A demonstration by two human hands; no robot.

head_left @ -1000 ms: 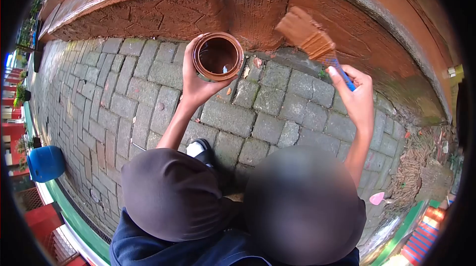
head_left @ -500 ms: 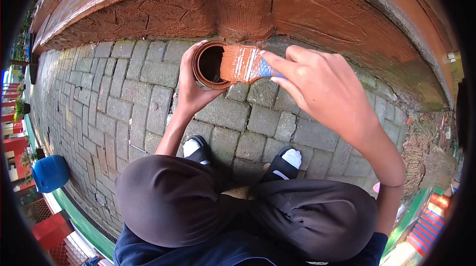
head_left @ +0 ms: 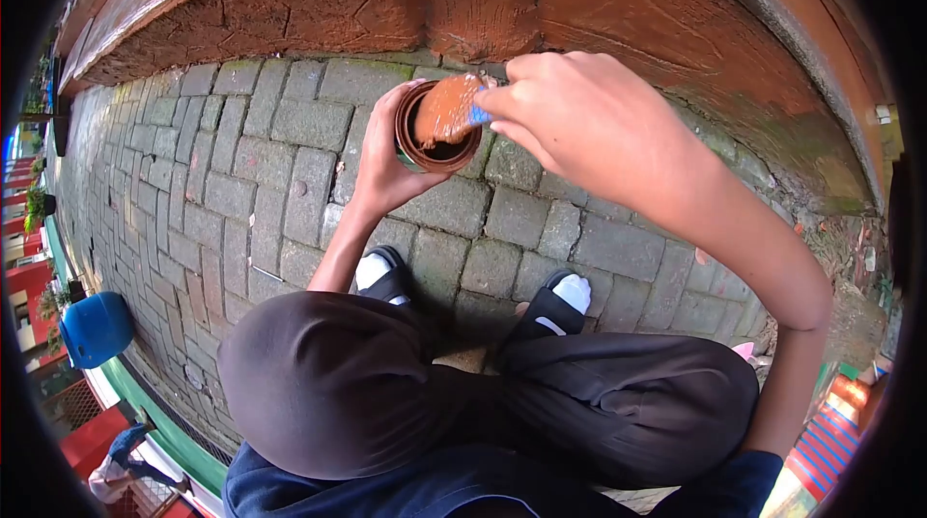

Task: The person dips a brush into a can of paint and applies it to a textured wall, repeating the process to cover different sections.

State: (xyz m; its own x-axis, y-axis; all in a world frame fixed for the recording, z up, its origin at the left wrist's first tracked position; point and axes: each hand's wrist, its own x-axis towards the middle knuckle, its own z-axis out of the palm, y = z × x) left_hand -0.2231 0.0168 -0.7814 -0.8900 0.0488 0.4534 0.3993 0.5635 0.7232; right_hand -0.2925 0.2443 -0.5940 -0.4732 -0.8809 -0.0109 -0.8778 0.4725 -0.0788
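Note:
My left hand (head_left: 382, 153) is wrapped round a small paint can (head_left: 406, 137), held with its open top facing up towards me. Dark brown shows inside the can, and its rim is smeared with reddish brown. In my right hand (head_left: 570, 112) is a paintbrush (head_left: 452, 109), gripped by its blue handle near the bristles. Orange-brown paint coats the bristles, which dip into the can's mouth and lean on the rim. My right fingers hide most of the handle.
A low reddish-brown wall (head_left: 473, 1) runs along the far side. Grey paving blocks (head_left: 439, 204) cover the ground. My knees and sandals (head_left: 560, 306) are below my hands. A blue barrel (head_left: 98, 329) stands at the left, and a person (head_left: 124, 465) is at the lower left.
The brush has gone from lying across the rim to tipping into the can. My right hand has shifted left and up; the can has moved slightly right. A person has appeared lower left.

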